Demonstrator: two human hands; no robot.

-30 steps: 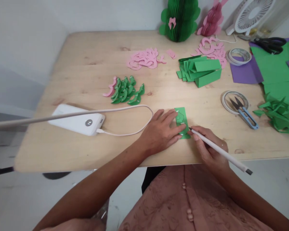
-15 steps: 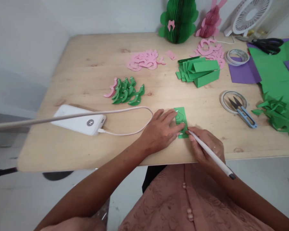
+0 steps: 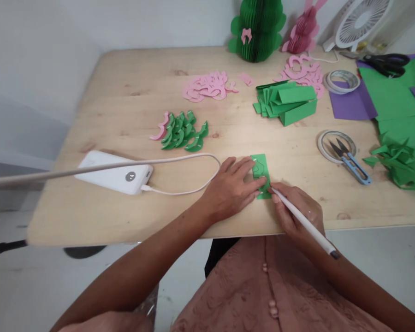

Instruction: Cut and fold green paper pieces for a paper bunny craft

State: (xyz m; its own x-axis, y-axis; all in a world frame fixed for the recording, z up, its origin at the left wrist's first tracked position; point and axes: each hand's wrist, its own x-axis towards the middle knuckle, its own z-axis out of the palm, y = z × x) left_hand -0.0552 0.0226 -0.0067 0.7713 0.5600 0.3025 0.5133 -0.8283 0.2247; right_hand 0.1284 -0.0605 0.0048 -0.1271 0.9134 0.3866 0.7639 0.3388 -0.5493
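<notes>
A small green paper piece [image 3: 262, 161] with dark curved lines drawn on it lies on the table near its front edge. My left hand [image 3: 230, 186] rests flat on the left side of this paper, fingers spread, pressing it to the tabletop. In my right hand [image 3: 295, 207] is a white pen [image 3: 306, 226] with a dark end cap, slanting down to the left. Its tip is at the paper's right edge; my fingers partly hide it. My left fingers cover part of the drawn outline.
A white power bank [image 3: 114, 173] with a looping cable lies left of my hands. Green cut-outs [image 3: 183, 131], pink cut-outs [image 3: 207, 86] and folded green strips [image 3: 287, 101] lie farther back. Blue thread snips [image 3: 352, 163] rest on a tape roll [image 3: 320, 143] at right, near green scraps [image 3: 403, 163].
</notes>
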